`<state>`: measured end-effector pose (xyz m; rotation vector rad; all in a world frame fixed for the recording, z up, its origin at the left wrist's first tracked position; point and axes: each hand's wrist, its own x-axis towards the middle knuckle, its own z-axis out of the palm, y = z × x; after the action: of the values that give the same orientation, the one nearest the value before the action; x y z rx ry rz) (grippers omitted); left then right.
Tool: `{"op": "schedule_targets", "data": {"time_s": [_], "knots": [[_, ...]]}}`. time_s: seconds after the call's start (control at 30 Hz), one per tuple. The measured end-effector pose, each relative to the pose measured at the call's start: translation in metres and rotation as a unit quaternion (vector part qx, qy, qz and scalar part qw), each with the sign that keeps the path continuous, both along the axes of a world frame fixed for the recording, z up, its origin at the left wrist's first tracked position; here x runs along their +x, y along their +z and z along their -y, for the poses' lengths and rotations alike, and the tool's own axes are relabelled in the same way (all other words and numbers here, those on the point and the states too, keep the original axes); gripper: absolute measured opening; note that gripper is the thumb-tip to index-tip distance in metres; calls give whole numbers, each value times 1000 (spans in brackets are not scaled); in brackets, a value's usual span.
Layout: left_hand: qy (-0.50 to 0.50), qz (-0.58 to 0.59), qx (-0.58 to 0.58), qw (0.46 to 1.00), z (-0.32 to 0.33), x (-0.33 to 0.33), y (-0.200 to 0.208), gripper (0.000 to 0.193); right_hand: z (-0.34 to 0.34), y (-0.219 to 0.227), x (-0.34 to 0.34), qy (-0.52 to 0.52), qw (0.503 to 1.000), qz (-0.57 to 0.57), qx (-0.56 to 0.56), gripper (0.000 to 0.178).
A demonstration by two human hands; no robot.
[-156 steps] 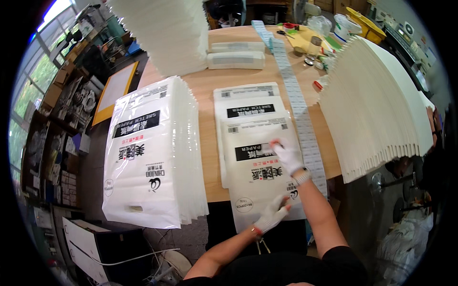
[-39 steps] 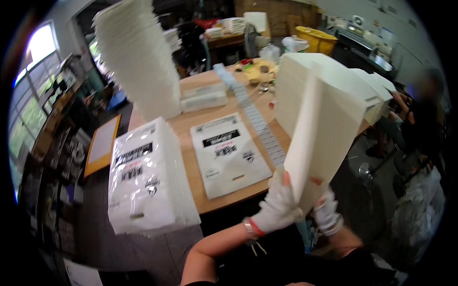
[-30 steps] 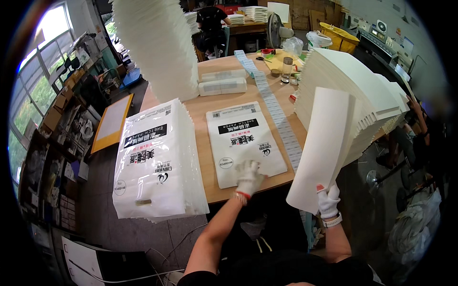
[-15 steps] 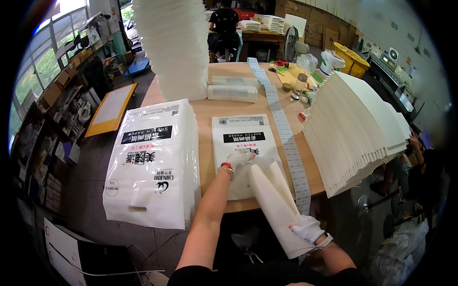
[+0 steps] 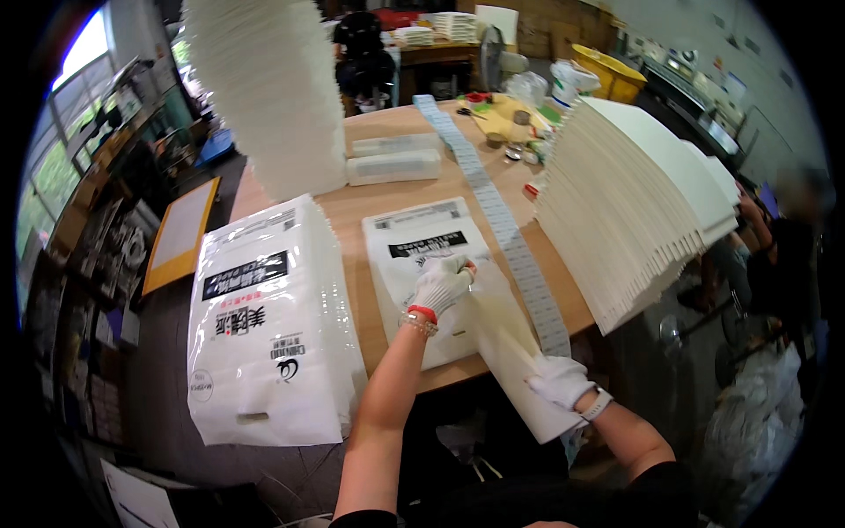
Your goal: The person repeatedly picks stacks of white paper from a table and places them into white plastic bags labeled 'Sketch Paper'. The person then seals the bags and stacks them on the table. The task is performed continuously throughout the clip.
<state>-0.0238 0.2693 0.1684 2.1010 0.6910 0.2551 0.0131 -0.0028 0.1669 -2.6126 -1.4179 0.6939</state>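
Note:
A white plastic packaging bag (image 5: 398,304) with black and red print lies flat on the table in front of me. My left hand (image 5: 444,286), in a white knit glove with a red cuff, is closed on the bag's plastic near its printed panel. My right hand (image 5: 561,382), also gloved, grips the near end of a curled batch of white paper sheets (image 5: 508,356). These sheets slant over the table's front edge, their far end beside my left hand at the bag. Whether that end is inside the bag I cannot tell.
A stack of printed bags (image 5: 255,339) lies left, before a tall paper pile (image 5: 273,106). Two wrapped packs (image 5: 393,167) lie behind. A label strip (image 5: 497,211) runs along the right, beside a fanned paper stack (image 5: 616,211). Other people sit at the far table and right.
The view has shifted, so the table things sit further left. The curled sheets look flatter, and my right hand has moved forward with them. My left hand's fingers have closed more on the bag.

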Motion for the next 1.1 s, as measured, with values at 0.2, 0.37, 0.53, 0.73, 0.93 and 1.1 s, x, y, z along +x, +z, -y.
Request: {"op": "schedule_targets", "data": {"time_s": [0.2, 0.37, 0.53, 0.73, 0.93, 1.1], "knots": [[-74, 197, 119, 970, 73, -15, 5, 9, -35, -12, -44, -52, 972, 15, 230, 25], [-257, 187, 342, 885, 142, -55, 17, 18, -63, -110, -43, -127, 816, 50, 562, 20], [48, 273, 235, 932, 117, -163, -66, 56, -58, -35, -49, -112, 883, -99, 445, 19], [144, 214, 160, 953, 125, -116, -82, 29, -9, -46, -39, -31, 853, 56, 518, 20], [244, 147, 38, 958, 190, -125, -156, 37, -3, -41, -38, -58, 841, 8, 537, 60], [229, 71, -118, 964, 195, -108, -195, 40, 7, -51, -37, -41, 903, 37, 427, 41]]}}
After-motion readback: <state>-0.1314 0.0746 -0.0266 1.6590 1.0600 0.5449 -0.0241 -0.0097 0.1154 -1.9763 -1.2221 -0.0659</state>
